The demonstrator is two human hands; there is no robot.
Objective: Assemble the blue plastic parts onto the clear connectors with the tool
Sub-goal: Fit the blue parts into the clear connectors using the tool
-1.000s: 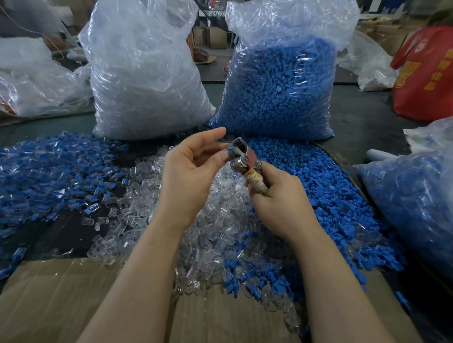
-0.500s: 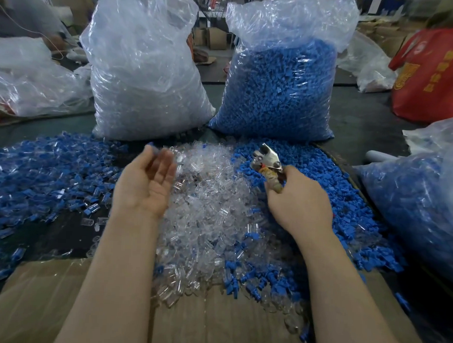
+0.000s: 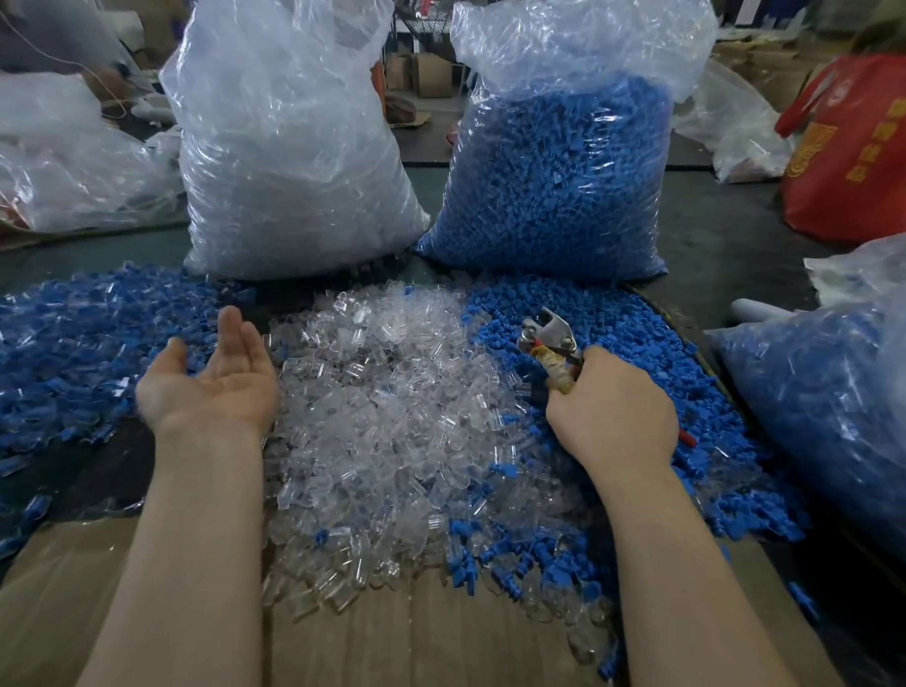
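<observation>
My right hand [image 3: 610, 418] grips a metal plier-like tool [image 3: 549, 341] with a tape-wrapped handle, its jaws pointing up over the loose blue plastic parts [image 3: 640, 350]. My left hand [image 3: 213, 381] hovers palm up with straight fingers and holds nothing, at the left edge of the heap of clear connectors [image 3: 397, 418]. To its left lies a spread of assembled blue-and-clear pieces [image 3: 71, 340].
A tall bag of clear connectors [image 3: 288, 147] and a bag of blue parts [image 3: 559, 177] stand behind the heaps. Another bag of blue parts [image 3: 844, 403] lies at the right, a red bag [image 3: 868, 147] beyond it. Cardboard [image 3: 430, 651] covers the near table edge.
The hands have parted. My left hand left the tool, swung left and turned palm up; my right hand carried the tool right over the blue parts.
</observation>
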